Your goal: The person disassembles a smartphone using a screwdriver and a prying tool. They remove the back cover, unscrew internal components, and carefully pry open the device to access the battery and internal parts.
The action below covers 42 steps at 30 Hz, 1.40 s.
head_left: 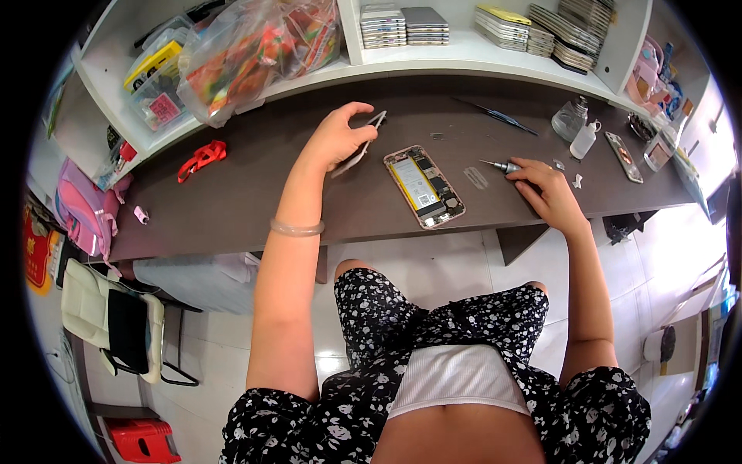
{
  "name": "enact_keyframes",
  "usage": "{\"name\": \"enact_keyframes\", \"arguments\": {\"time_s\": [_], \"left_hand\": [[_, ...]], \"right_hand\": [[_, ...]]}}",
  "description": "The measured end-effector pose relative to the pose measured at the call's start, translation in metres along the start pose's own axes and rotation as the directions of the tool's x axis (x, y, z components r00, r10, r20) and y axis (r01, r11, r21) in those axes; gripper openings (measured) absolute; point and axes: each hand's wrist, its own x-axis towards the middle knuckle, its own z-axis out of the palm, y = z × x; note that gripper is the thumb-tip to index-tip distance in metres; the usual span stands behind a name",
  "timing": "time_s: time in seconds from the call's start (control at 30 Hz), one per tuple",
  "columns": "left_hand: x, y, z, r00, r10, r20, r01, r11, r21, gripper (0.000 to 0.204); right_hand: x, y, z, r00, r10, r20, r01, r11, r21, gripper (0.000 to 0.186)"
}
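Here, a phone [425, 188] lies open on a dark desk [247, 205]

Left of centre, the left hand [338, 139] pinches a thin panel [352, 161], probably light, stiff and fragile, best held by its edges. At centre, the phone shows its battery [410, 182]; its rim seems the safest grip. Right of centre, the right hand [549, 189] is curled around a slim screwdriver [505, 166].

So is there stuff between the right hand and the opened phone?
Yes: on the desk between the right hand and the opened phone lie thin clear strips, and the held screwdriver points into that gap.
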Motion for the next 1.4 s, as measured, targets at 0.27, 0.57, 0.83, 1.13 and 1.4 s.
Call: {"name": "enact_keyframes", "arguments": {"time_s": [0.27,0.57,0.83,1.13,1.4], "left_hand": [[-0.033,0.028,0.040,0.956,0.192,0.220,-0.073,0.887,-0.457,0.041],[-0.045,0.040,0.039,0.843,0.389,0.371,0.183,0.442,-0.878,0.049],[-0.021,-0.015,-0.012,0.991,0.135,0.019,-0.136,0.990,0.029,0.049],[0.001,-0.013,-0.012,0.997,0.032,-0.070,0.037,0.600,0.799,0.052],[0.016,0.022,0.040,0.886,0.456,-0.089,-0.301,0.709,0.638,0.020]], "right_hand": [[0.003,-0.015,0.011,0.994,-0.048,-0.096,0.045,0.998,-0.032,0.021],[0.001,-0.010,0.022,0.986,0.016,-0.165,-0.022,0.999,-0.038,0.021],[0.011,-0.004,0.012,0.986,0.112,-0.126,-0.130,0.981,-0.143,0.023],[0.036,-0.021,-0.002,0.969,0.126,-0.211,-0.062,0.956,0.287,0.023],[0.085,-0.036,-0.035,0.952,0.302,-0.043,0.080,-0.110,0.991,0.058]]}}
